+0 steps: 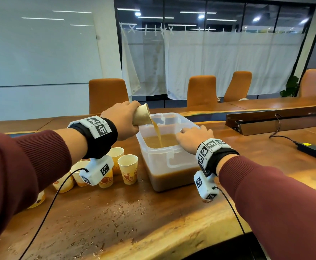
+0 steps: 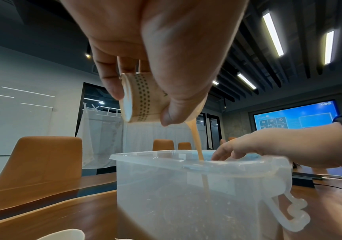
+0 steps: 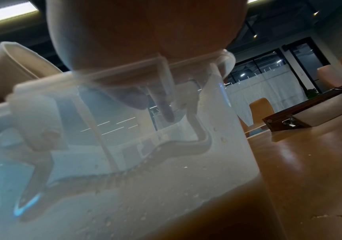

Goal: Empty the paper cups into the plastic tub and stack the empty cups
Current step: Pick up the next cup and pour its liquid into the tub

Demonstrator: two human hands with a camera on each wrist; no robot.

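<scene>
My left hand [image 1: 123, 119] grips a paper cup [image 1: 142, 117] tipped on its side above the far left corner of the clear plastic tub [image 1: 159, 149]. A thin brown stream [image 1: 158, 134] runs from the cup's lip into the brown liquid that partly fills the tub. The left wrist view shows the cup [image 2: 143, 99] held between thumb and fingers, with the stream [image 2: 197, 139] falling past the tub's [image 2: 186, 203] rim. My right hand [image 1: 192, 137] holds the tub's near right rim. Its fingers [image 3: 166, 112] hook down inside the tub's wall [image 3: 145, 186].
Several paper cups [image 1: 128, 171] stand on the wooden table left of the tub, partly hidden by my left wrist. A black power adapter [image 1: 314, 150] with its cable and a long wooden box [image 1: 273, 119] lie to the right. Droplets [image 1: 116, 212] spot the near tabletop. Orange chairs [image 1: 107, 94] stand beyond.
</scene>
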